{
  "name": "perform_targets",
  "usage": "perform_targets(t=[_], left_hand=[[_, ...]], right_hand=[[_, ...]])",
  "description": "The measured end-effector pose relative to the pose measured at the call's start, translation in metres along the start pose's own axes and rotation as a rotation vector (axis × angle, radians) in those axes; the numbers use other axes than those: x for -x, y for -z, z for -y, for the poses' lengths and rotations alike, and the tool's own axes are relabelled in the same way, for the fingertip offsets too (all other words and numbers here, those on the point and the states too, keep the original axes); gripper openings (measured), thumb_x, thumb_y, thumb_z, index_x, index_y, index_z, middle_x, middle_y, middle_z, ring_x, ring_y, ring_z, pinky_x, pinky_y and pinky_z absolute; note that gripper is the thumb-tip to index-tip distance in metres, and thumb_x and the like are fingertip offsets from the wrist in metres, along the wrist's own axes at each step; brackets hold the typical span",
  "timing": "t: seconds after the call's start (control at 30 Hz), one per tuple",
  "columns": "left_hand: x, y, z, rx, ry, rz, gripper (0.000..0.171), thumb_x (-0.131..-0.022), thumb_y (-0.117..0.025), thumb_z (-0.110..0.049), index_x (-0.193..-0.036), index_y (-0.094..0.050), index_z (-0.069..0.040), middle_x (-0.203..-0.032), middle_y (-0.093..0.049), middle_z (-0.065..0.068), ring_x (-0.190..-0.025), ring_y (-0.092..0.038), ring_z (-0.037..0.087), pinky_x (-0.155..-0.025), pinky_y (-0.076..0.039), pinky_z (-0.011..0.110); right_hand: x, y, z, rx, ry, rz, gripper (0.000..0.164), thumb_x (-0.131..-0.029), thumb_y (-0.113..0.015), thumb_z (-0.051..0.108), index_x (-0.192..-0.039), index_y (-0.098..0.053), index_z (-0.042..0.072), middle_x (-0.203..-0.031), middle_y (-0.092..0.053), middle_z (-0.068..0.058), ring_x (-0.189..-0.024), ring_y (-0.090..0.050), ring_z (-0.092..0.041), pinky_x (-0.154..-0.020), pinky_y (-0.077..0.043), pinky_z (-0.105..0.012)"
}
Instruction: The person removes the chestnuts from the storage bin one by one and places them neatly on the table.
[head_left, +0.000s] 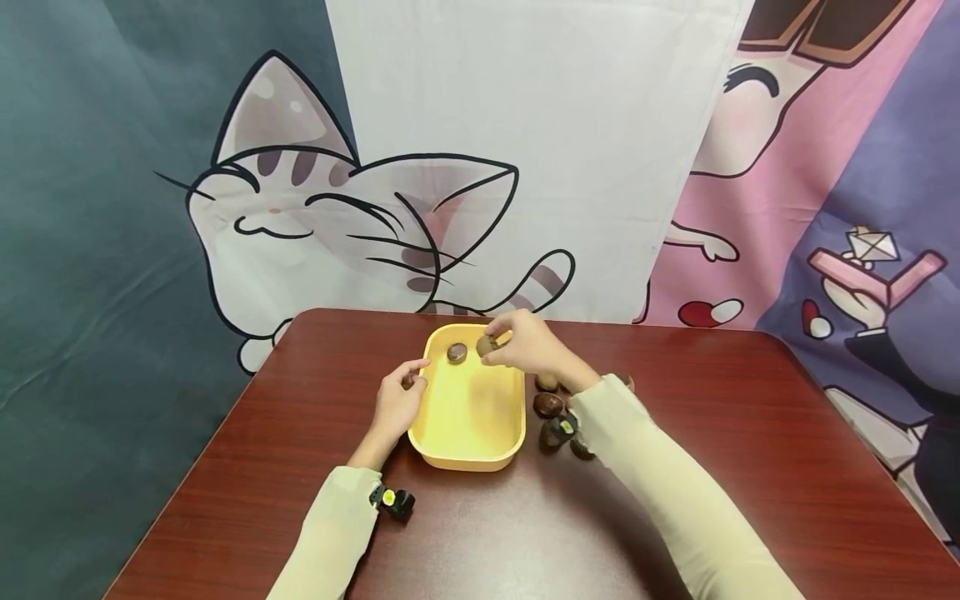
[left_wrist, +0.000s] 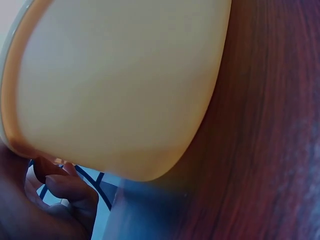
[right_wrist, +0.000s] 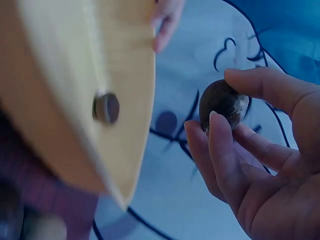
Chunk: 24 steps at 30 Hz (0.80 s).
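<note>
A yellow plastic tray (head_left: 467, 460) with rounded corners stands on the table. My left hand (head_left: 401, 398) holds it by its left rim, fingers bent at the edge, as the left wrist view also shows the hand (left_wrist: 55, 205) beside the rim. Over the tray's far right part, my right hand (head_left: 528, 343) pinches a round brown stone-like piece (right_wrist: 220, 105) between thumb and fingertips. This piece is dull dark brown with a paler patch. Another glossy brown stone-like piece (head_left: 457, 353) lies inside the tray near its far left end.
Right of the tray several more dark stone-like pieces (head_left: 549, 406) lie in a cluster, partly hidden under my right forearm. The reddish-brown table (head_left: 705, 417) ends at a far edge just behind the tray. Printed cloth (head_left: 540, 125) with cartoon figures hangs beyond it.
</note>
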<state>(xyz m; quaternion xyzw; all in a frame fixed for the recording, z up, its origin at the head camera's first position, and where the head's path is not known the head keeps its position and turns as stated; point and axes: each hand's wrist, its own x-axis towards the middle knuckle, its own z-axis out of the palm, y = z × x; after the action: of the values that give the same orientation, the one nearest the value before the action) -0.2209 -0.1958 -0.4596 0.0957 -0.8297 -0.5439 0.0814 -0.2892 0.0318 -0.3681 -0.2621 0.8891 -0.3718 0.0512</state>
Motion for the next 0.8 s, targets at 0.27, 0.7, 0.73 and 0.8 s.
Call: perform_targets(t=[0.27, 0.7, 0.73, 0.8], left_hand=[[-0.001, 0.001, 0.0, -0.003, 0.003, -0.005, 0.034, -0.096, -0.056, -0.012, -0.127, -0.068, -0.015, -0.097, -0.059, 0.006, -0.086, -0.054, 0.02, -0.071, -0.043, 0.031], [-0.002, 0.0, 0.002, -0.01, 0.007, 0.006, 0.033, -0.097, -0.055, -0.013, -0.128, -0.068, -0.015, -0.098, -0.059, 0.006, -0.087, -0.054, 0.02, -0.072, -0.043, 0.031], [-0.002, 0.0, 0.002, -0.008, 0.006, 0.008, 0.034, -0.097, -0.055, -0.013, -0.128, -0.068, -0.015, -0.098, -0.059, 0.006, -0.087, -0.054, 0.02, -0.072, -0.043, 0.03], [-0.002, -0.001, 0.003, -0.005, 0.008, 0.01, 0.034, -0.097, -0.055, -0.014, -0.128, -0.067, -0.015, -0.098, -0.059, 0.006, -0.088, -0.054, 0.02, -0.072, -0.043, 0.03]], right_hand=[[0.044, 0.035, -0.027, 0.011, -0.014, -0.033, 0.038, -0.074, -0.086, 0.017, -0.108, -0.072, 0.005, -0.101, -0.072, -0.007, -0.089, -0.068, -0.018, -0.079, -0.055, -0.037], [0.11, 0.056, -0.075, 0.036, -0.049, -0.05, 0.039, -0.075, -0.086, 0.016, -0.108, -0.071, 0.002, -0.096, -0.073, -0.008, -0.088, -0.07, -0.022, -0.076, -0.054, -0.038], [0.116, 0.057, -0.078, 0.038, -0.056, -0.053, 0.039, -0.075, -0.087, 0.017, -0.108, -0.071, 0.002, -0.096, -0.072, -0.008, -0.088, -0.07, -0.023, -0.075, -0.054, -0.038], [0.128, 0.059, -0.086, 0.052, -0.08, -0.063, 0.039, -0.074, -0.087, 0.017, -0.107, -0.071, 0.002, -0.096, -0.072, -0.009, -0.087, -0.07, -0.024, -0.073, -0.054, -0.036]])
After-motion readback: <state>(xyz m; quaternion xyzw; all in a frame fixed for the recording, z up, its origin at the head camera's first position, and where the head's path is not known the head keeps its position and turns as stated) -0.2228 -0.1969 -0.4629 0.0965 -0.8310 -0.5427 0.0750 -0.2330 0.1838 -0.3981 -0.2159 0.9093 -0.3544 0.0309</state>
